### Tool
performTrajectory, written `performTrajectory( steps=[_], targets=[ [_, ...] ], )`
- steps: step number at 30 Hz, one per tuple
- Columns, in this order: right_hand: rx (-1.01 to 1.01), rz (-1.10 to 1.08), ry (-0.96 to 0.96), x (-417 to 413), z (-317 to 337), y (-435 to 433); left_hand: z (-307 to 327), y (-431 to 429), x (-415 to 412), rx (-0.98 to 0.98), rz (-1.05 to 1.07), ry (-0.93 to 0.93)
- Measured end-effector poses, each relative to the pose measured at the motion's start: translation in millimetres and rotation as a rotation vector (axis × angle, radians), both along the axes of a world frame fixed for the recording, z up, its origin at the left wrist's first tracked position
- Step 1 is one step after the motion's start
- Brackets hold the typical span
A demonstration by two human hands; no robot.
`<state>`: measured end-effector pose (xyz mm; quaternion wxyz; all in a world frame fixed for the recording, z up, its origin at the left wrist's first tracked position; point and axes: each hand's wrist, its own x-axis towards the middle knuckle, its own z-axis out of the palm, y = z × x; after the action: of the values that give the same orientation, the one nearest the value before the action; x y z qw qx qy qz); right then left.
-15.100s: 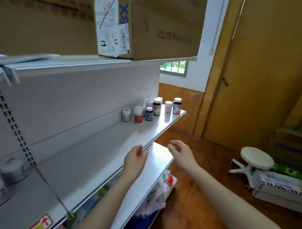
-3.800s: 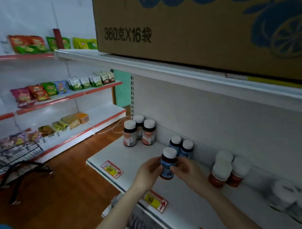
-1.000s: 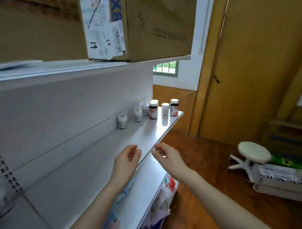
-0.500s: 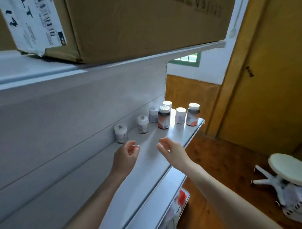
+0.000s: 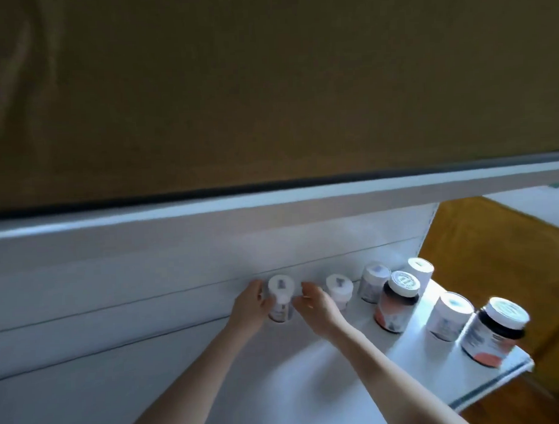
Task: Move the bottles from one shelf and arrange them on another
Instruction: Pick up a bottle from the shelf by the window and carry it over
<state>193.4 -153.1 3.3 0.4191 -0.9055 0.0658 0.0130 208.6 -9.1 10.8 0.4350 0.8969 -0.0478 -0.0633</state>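
Note:
Several small bottles stand at the right end of a white shelf (image 5: 309, 379). The leftmost white-capped bottle (image 5: 280, 299) stands against the back panel. My left hand (image 5: 250, 306) presses on its left side and my right hand (image 5: 316, 304) curls against its right side, so both hands close around it. To its right stand a second white bottle (image 5: 339, 289) and a third white bottle (image 5: 373, 280). Nearer the front stand a dark bottle with a red label (image 5: 397, 303), another white bottle (image 5: 449, 315) and a larger dark bottle (image 5: 494, 331) at the shelf's corner.
A big cardboard box (image 5: 267, 85) sits on the upper shelf (image 5: 271, 201) right overhead and fills the top of the view. The shelf's right end (image 5: 512, 371) drops off to a wooden wall panel (image 5: 495, 252) and floor.
I have moved in close under the upper shelf. Both hands have reached forward from the shelf's front edge to the back panel and closed around the leftmost white bottle.

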Motion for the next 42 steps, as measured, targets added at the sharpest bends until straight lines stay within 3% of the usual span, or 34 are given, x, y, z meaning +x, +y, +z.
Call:
performTrajectory(
  steps=[7,17,26,42],
  targets=[
    [0.116,0.134,0.0,14.0,-6.1,1.5,-3.2,-1.5,-4.2,-0.142,0.092,-0.076],
    [0.64,0.195,0.025,-10.4,46.6,60.5,28.6,61.7,-40.5,-0.399,0.308,-0.18],
    [0.643,0.353,0.08,-81.5,58.6,178.9,38.6,178.7,-138.7,-0.626,0.402,-0.121],
    [0.624,0.707,0.131,-240.9,57.0,476.6,39.0,449.1,-349.7,-0.736,0.657,-0.18]
  ],
)
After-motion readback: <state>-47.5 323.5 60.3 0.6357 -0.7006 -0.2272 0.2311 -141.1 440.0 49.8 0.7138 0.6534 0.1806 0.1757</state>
